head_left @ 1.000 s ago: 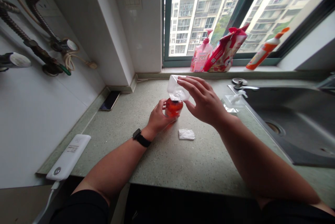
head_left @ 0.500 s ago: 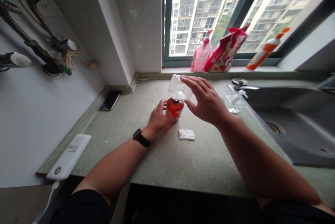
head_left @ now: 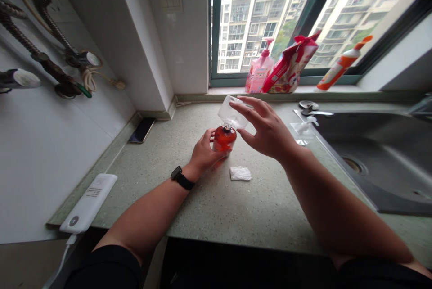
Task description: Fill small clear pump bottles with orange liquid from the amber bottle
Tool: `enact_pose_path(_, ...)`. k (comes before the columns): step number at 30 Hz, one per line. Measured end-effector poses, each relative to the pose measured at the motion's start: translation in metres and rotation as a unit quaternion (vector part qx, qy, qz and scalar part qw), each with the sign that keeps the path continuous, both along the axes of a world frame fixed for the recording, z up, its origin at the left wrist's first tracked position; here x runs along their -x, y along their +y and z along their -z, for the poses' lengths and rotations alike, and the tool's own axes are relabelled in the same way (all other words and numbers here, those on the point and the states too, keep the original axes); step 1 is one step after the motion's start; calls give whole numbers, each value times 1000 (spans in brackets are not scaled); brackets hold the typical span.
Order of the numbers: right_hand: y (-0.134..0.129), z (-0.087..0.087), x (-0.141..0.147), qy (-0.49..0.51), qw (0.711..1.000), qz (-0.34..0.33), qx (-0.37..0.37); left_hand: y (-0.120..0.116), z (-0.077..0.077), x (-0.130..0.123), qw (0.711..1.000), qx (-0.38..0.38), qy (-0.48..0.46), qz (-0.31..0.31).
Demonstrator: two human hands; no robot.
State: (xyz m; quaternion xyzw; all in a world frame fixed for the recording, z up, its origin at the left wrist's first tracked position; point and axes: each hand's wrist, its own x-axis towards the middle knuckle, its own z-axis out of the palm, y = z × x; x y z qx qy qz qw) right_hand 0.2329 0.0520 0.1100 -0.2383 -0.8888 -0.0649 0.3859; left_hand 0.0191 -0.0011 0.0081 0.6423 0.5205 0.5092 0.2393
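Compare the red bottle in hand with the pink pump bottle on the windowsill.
The red bottle is held in the left hand; the pink pump bottle stands on the windowsill. The red one is darker and squatter; the pink one is taller, with a pump. Both are reddish.

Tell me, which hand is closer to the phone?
Left. The left hand is to the right of the phone, holding the red bottle. The right hand is farther away, on the bottle's other side.
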Motion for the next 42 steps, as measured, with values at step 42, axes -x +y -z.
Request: enact_pose_path(42,-8,-2,2,-45,998,16,-35,2,3,0,1000,-22,-2,10)
